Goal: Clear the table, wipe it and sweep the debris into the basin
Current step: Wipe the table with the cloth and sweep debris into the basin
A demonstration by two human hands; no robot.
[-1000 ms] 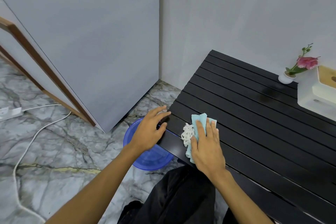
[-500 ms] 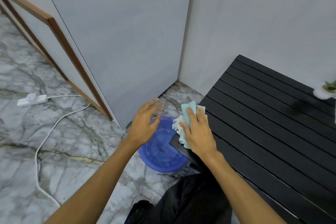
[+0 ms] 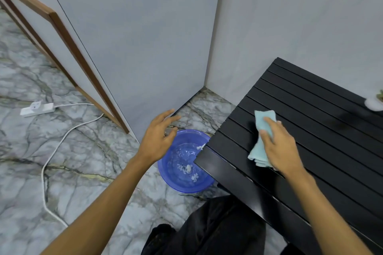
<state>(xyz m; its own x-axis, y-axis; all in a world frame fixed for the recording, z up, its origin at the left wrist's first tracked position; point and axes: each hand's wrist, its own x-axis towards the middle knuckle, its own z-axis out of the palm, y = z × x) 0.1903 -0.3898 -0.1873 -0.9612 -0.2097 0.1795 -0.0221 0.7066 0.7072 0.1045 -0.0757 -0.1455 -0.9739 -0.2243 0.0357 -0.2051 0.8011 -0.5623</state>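
A black slatted table (image 3: 323,130) fills the right side. My right hand (image 3: 279,147) presses a folded light-blue cloth (image 3: 261,130) flat on the table near its left corner. A blue translucent basin (image 3: 182,182) stands on the floor just below that corner, partly under the table edge. White crumpled debris (image 3: 187,168) lies inside the basin. My left hand (image 3: 158,136) hovers over the basin's left rim, fingers spread, holding nothing.
Grey wall panels meet in a corner behind the basin. A white power strip (image 3: 37,108) and its cord (image 3: 53,151) lie on the marble floor at left. A small white vase (image 3: 374,104) sits at the table's far right edge. My dark-clothed legs (image 3: 207,232) are below.
The white debris went off the table corner into the basin. My right hand has drawn the cloth back onto the table, away from the edge. My left hand stays over the basin.
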